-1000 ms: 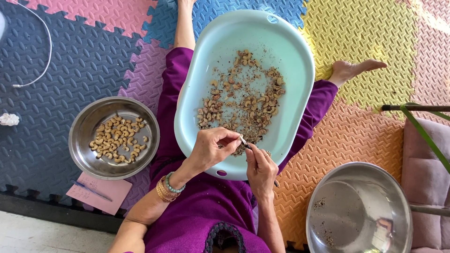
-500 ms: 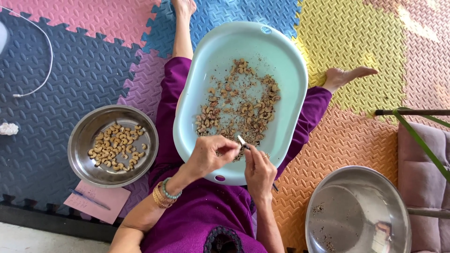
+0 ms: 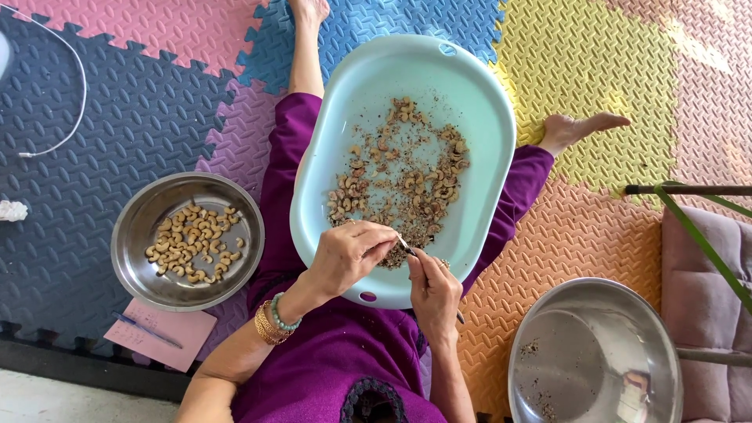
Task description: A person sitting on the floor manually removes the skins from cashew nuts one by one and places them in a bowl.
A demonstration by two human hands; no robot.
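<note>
My left hand (image 3: 350, 254) pinches a cashew nut at its fingertips over the near rim of a pale blue oval tub (image 3: 478, 102) that rests on my lap. My right hand (image 3: 434, 291) holds a small knife (image 3: 406, 247), and its blade touches the nut. In the tub lies a heap of unpeeled cashews (image 3: 403, 188) with bits of skin. A steel bowl (image 3: 133, 235) to my left holds several peeled cashews (image 3: 194, 243).
An almost empty steel bowl (image 3: 595, 352) with skin crumbs sits at my right. A pink paper with a pen (image 3: 149, 330) lies below the left bowl. Coloured foam mats (image 3: 94, 117) cover the floor. A white cable (image 3: 66, 117) and a pink cushion (image 3: 709, 298) lie at the sides.
The view shifted slightly, so the tub sits lower in frame. My hands stay together at the tub's near rim, with the knife tip working on the nut.
</note>
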